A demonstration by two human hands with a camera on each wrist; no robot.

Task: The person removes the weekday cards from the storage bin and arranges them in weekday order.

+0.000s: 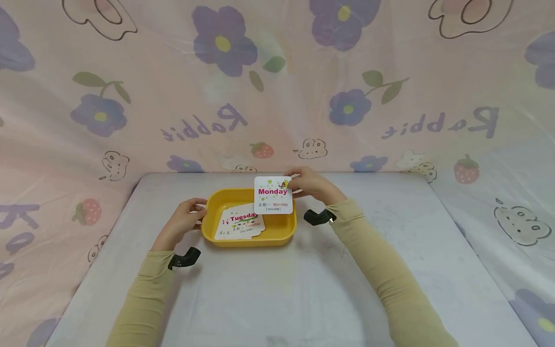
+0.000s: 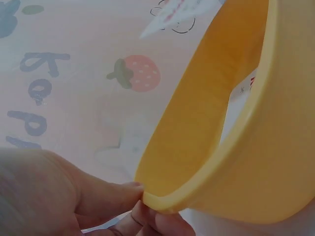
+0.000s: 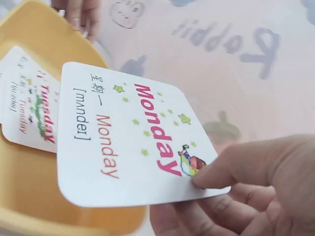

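A white "Monday" flashcard is pinched by my right hand, thumb on its face and fingers beneath. The card is held over the right part of a yellow tray. Inside the tray, toward the left, lie several overlapping flashcards, a "Tuesday" card on top. My left hand pinches the tray's left rim between thumb and fingers, as the left wrist view shows close up. In the right wrist view the "Monday" card faces the camera, with stars and a small cartoon figure printed on it.
The tray stands on a white table toward its back edge. Behind and at the sides hangs a pink curtain printed with flowers, rabbits and strawberries. A black wrist mount sticks out at the left cuff, another black mount at the right.
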